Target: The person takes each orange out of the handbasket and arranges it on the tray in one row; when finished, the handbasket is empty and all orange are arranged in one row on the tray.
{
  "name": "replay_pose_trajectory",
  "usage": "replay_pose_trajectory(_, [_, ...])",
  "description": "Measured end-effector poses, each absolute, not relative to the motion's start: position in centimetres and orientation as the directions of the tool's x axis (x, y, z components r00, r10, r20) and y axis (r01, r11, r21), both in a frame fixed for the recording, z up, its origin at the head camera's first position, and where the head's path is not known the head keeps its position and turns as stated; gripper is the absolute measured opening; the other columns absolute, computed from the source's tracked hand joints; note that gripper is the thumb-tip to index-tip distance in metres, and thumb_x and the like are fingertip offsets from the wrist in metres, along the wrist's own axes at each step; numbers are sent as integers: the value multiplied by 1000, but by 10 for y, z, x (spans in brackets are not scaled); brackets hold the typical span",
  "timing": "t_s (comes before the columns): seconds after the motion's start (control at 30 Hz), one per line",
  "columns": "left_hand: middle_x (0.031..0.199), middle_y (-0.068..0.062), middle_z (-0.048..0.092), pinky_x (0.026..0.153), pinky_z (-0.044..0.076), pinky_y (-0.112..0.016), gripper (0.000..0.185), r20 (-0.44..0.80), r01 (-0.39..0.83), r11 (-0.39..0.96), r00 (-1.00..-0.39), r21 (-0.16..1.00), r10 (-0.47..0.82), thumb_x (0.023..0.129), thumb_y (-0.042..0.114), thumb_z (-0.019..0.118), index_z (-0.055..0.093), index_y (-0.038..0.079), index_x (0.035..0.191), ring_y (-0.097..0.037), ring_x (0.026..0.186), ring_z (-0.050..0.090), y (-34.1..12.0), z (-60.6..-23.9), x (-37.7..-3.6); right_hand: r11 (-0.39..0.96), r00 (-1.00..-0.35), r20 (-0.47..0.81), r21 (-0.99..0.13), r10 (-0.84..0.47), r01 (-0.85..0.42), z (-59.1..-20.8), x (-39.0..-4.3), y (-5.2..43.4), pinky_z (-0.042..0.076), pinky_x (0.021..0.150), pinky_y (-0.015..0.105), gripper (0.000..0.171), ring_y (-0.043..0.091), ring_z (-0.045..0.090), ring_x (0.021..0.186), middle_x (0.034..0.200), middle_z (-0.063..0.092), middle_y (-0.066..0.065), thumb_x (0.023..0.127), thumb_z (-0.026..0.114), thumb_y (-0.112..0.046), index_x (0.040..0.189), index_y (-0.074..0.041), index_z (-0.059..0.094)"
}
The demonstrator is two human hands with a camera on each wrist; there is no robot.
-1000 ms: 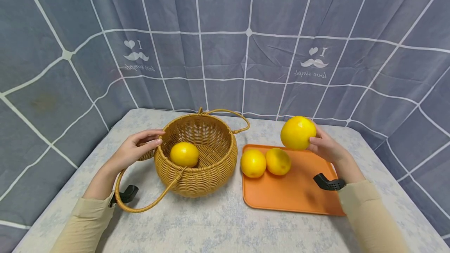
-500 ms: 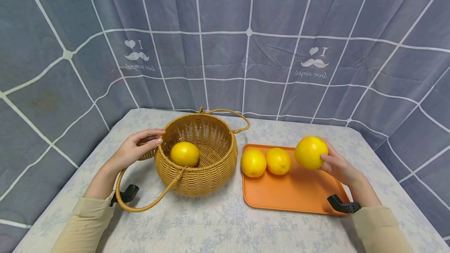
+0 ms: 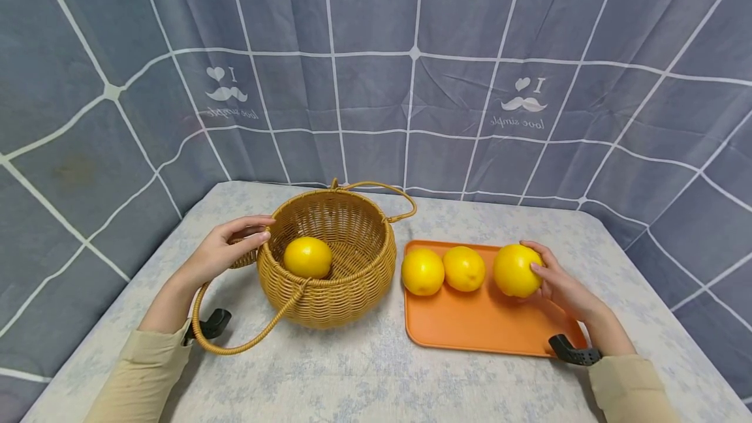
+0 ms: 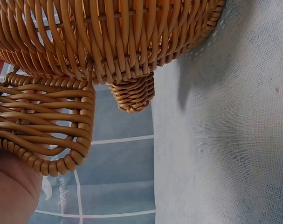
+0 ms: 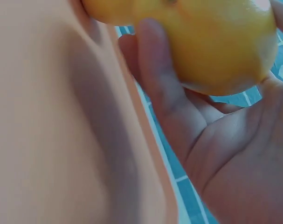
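A woven wicker basket [image 3: 335,292] [image 4: 108,42] stands at the left with one yellow citrus fruit [image 3: 307,257] inside. My left hand [image 3: 258,230] [image 4: 10,191] holds the basket's small side handle [image 4: 43,130] at its left rim. An orange tray [image 3: 470,328] [image 5: 48,140] lies to the right with two yellow fruits [image 3: 423,272] [image 3: 464,268] at its far left. A third yellow fruit [image 3: 514,270] [image 5: 211,42] sits low on the tray beside them. My right hand [image 3: 537,260] [image 5: 216,154] grips it from the right, fingers curled round it.
The table wears a pale flowered cloth [image 3: 352,377] [image 4: 225,140]. A grey checked curtain [image 3: 376,83] closes off the back and both sides. The basket's long loop handle [image 3: 235,344] lies on the cloth toward me, by my left wrist.
My right hand has brought the third fruit down from above the tray's far edge to the tray, beside the other two. The left hand and basket have not moved.
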State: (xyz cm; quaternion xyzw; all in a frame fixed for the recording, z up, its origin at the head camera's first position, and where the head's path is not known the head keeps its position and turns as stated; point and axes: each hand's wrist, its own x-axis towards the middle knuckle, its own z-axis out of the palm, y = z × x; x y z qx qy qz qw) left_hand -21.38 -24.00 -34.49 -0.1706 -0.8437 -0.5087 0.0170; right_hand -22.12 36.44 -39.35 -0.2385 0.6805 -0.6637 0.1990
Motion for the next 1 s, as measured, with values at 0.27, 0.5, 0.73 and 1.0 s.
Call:
replay_pose_trajectory(0.27, [135,-7,50,84,47,-20,40,198,299,432,-944,851,263,95,26,57,55,7,131,-7,109,53,-240,-345,-215,263,-874,-74,-963,-479,-62,-397,-220,359,55,75,42,42,22,61,93,126,35,3,104,34,-21,144,-21,20])
replay_pose_trajectory(0.5, [133,-6,51,84,47,-20,40,193,293,430,-946,854,260,95,27,58,55,8,130,-7,108,53,-240,-346,-215,382,-895,-100,-920,-434,-83,-400,-220,354,55,73,38,47,20,58,93,133,25,19,103,38,-22,144,-9,19])
replay_pose_trajectory(0.73, [132,-6,52,83,47,-22,40,190,293,441,-946,848,263,95,28,57,55,10,131,-8,109,53,-240,-346,-216,421,-896,-109,-903,-431,-93,-402,-219,353,53,76,33,49,14,54,98,138,23,18,103,40,-21,146,-8,22])
replay_pose_trajectory(1.0, [132,-7,52,84,47,-21,40,200,301,434,-944,849,264,95,26,58,55,7,130,-7,108,53,-240,-346,-215,585,-916,14,-765,-401,-268,-407,-219,351,37,95,54,83,30,40,120,147,22,18,85,71,-18,150,-17,19])
